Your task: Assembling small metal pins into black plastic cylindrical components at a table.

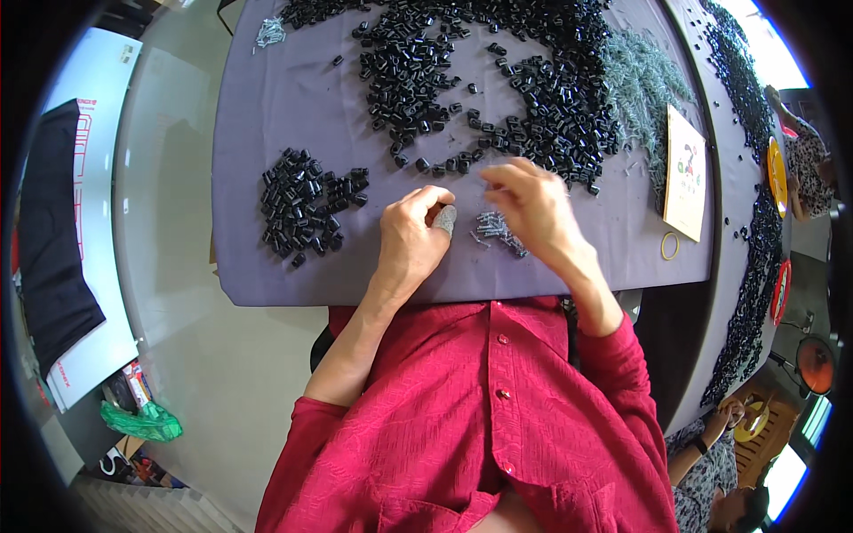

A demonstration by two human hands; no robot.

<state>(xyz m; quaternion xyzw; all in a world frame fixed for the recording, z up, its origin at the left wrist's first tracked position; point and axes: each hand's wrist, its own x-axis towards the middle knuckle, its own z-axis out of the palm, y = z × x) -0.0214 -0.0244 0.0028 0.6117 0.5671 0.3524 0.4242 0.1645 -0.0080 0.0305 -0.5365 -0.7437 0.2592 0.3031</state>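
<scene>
My left hand [414,238] rests near the front edge of the grey table [267,107], fingers curled, with a grey cover on one fingertip. Whether it pinches a small part I cannot tell. My right hand [531,206] hovers just right of it, fingers bent down over a small heap of silver screws [494,228]. A small pile of black plastic pieces [305,204] lies left of my left hand. A big spread of the same black pieces [498,80] covers the table's far side.
A heap of silver screws [644,80] lies at the far right beside a cream card [685,173] and a yellow rubber band [670,246]. Another table [755,178] on the right holds more black pieces. Other people sit at right and lower right.
</scene>
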